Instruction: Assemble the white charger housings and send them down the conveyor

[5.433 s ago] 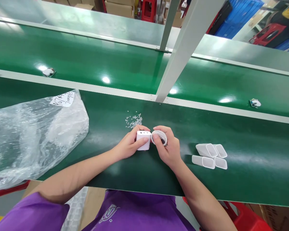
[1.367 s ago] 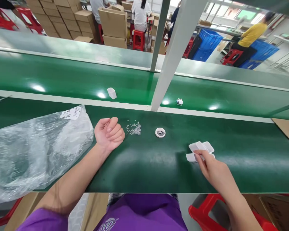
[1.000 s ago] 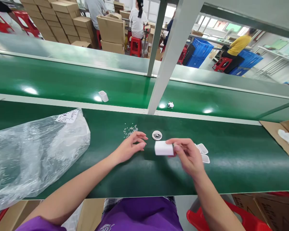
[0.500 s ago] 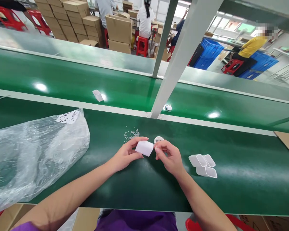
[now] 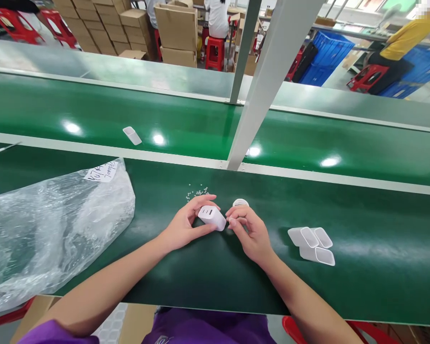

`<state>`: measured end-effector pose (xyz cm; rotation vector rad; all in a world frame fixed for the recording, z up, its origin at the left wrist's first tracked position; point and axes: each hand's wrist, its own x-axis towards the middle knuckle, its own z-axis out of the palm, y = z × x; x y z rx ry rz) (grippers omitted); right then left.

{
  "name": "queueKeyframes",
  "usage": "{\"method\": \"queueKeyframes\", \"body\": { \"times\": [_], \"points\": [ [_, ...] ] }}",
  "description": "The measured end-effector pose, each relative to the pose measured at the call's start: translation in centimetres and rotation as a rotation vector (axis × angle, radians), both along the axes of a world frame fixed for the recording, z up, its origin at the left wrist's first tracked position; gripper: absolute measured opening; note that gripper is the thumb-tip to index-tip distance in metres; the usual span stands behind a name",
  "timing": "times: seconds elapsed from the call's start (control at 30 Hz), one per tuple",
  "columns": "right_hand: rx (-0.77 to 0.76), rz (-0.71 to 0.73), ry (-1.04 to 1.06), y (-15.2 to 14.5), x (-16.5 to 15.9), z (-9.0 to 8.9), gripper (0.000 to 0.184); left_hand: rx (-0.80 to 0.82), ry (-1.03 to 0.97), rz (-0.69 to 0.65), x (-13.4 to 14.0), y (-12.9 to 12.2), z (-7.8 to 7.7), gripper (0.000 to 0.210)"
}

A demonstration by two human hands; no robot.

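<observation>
My left hand [image 5: 185, 226] grips a white charger housing [image 5: 212, 218] between thumb and fingers. Its end face with several dark port slots points up and to the left. Close to the housing's right end, my right hand [image 5: 250, 234] has thumb and fingertips pinched together; whatever they hold is too small to make out. Just beyond the right fingertips lies a round white dish [image 5: 241, 202], partly covered by that hand. Small translucent pieces [image 5: 198, 193] are scattered on the green bench behind my left hand.
Several open white housings [image 5: 316, 245] lie together at the right. A large clear plastic bag [image 5: 60, 224] with a handwritten label covers the left side. Another white housing [image 5: 132, 135] rests on the green belt [image 5: 186, 124] beyond. A pale metal post [image 5: 261, 91] rises at the bench's back edge.
The held housing has turned, bringing its port slots into view. On the belt, the white housing has shifted left, and a small item near the post no longer shows. The head view has shifted slightly.
</observation>
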<state>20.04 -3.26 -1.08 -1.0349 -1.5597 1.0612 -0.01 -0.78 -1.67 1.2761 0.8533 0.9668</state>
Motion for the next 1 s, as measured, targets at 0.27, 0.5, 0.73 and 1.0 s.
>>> {"method": "queueKeyframes", "body": {
  "times": [0.27, 0.5, 0.73, 1.0],
  "points": [
    [0.199, -0.063, -0.126, -0.4, -0.7, -0.3, 0.006, -0.294, -0.088, 0.135, 0.7, 0.0, -0.3, 0.054],
    [-0.213, 0.000, 0.191, -0.3, -1.1, -0.3, 0.022, -0.351, -0.199, -0.016, 0.8, -0.4, 0.1, 0.040],
    [-0.401, -0.046, 0.293, 0.4, -0.7, 0.0, 0.028, -0.485, -0.383, 0.027, 1.1, -0.7, 0.3, 0.027],
    [-0.397, -0.002, 0.277, 0.2, -0.7, 0.2, 0.025, -0.401, -0.102, 0.041, 1.0, -1.1, 0.4, 0.019]
  ]
}}
